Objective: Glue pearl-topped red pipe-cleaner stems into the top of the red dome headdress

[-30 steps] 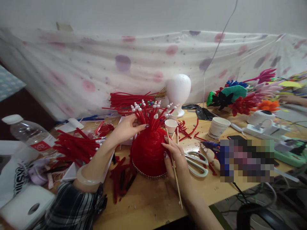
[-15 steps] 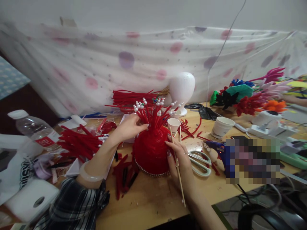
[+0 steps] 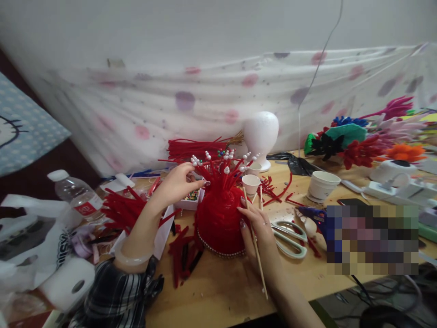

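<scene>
A red dome-shaped headpiece (image 3: 218,218) stands on the table, trimmed with small beads along its lower rim. From its top rises a spray of red fuzzy stems (image 3: 227,177) tipped with white and a few green or blue beads. My left hand (image 3: 180,182) is at the spray's left side, fingers curled around the outer beaded stems and thumb near their base; the fingertips are partly hidden. Against the dome's right side rests my right hand (image 3: 259,223), with a thin wooden stick (image 3: 256,250) held between its fingers, slanting down toward me.
Scissors (image 3: 290,239) lie right of my right hand, near a blue glue gun (image 3: 312,214). Paper cups (image 3: 322,187), a white foam head (image 3: 261,136) and fuzzy flowers (image 3: 362,152) stand behind. Leftward are red stems (image 3: 121,207), a bottle (image 3: 77,196) and a paper roll (image 3: 70,282).
The view has shifted, so the scene sits lower and further right. My left hand has drawn slightly outward from the dome at the left stems. My right hand keeps its hold.
</scene>
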A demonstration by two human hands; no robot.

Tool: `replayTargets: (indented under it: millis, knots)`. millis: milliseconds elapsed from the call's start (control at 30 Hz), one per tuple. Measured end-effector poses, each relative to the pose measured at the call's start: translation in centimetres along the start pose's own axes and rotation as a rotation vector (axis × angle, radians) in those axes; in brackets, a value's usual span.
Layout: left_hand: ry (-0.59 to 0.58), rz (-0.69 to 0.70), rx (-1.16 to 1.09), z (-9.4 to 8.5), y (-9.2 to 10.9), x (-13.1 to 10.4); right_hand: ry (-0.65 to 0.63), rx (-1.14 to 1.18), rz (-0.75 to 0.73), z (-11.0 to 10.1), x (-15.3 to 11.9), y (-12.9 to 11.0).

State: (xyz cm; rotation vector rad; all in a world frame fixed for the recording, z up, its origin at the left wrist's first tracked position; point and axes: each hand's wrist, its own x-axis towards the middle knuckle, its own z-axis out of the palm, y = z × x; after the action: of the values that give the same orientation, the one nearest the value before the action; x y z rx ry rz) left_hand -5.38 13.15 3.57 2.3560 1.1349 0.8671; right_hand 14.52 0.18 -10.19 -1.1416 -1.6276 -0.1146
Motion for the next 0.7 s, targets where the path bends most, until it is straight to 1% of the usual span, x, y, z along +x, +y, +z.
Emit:
replayTargets:
  millis: [67, 133, 200, 300, 333, 367, 433, 500, 633, 700]
  knots:
    - [0.039, 0.038, 0.026, -0.6, -0.3, -0.2, 0.017, 0.002, 0.003, 0.1, 0.0, 0.1]
    - [0.088, 0.031, 0.061, -1.4, -0.3, -0.7, 0.027, 0.003, 0.011, 0.2, 0.0, 0.2]
    - [0.215, -0.007, 0.098, -2.1, -0.1, -1.4, 0.029, 0.006, 0.000, 0.2, 0.0, 0.3]
    - [0.467, -0.038, 0.114, -3.3, 1.1, -3.3, 0.028, 0.007, -0.031, 0.4, 0.0, 0.7]
    - [0.518, -0.035, 0.110, -3.6, 1.7, -4.1, 0.030, 0.007, -0.035, 0.5, 0.0, 0.9]
    - [0.545, -0.028, 0.109, -3.9, 2.2, -4.9, 0.034, 0.008, -0.038, 0.5, -0.1, 1.0]
    - [0.565, -0.015, 0.112, -4.1, 3.1, -6.6, 0.046, 0.019, -0.037, 0.7, -0.2, 1.2]
    - [0.549, -0.018, 0.112, -4.0, 3.7, -8.2, 0.056, 0.040, -0.017, 0.7, -0.2, 1.2]
    - [0.529, -0.067, 0.048, -3.5, 3.8, -10.6, 0.095, 0.067, 0.007, 0.6, -0.3, 1.1]
    - [0.523, -0.102, 0.023, -3.9, 3.8, -11.5, 0.125, 0.066, 0.012, 0.6, -0.3, 1.2]
